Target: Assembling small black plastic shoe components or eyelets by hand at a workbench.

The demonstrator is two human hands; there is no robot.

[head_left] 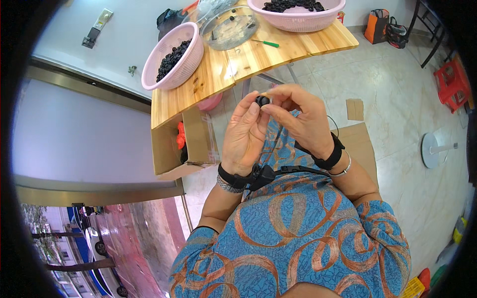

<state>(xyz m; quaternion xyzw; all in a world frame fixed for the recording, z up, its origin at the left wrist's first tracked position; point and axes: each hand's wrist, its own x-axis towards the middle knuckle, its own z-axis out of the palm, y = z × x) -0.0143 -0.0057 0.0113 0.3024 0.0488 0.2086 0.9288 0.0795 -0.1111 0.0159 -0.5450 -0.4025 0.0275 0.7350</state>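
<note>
A small, round black part (262,101) is pinched between the fingertips of both hands, held up in front of my body near the table's front edge. My left hand (243,135) grips it from the left with thumb and fingers. From the right, my right hand (301,117) closes thumb and forefinger on it. Fingers cover much of the part, so its exact kind cannot be made out.
On the wooden table (218,74) stand two pink baskets (191,62) (298,22) of black parts, a clear round tray (228,42) and a green-handled screwdriver (271,44). Under the table sits an open cardboard box (166,149). A red stool (452,84) is far right.
</note>
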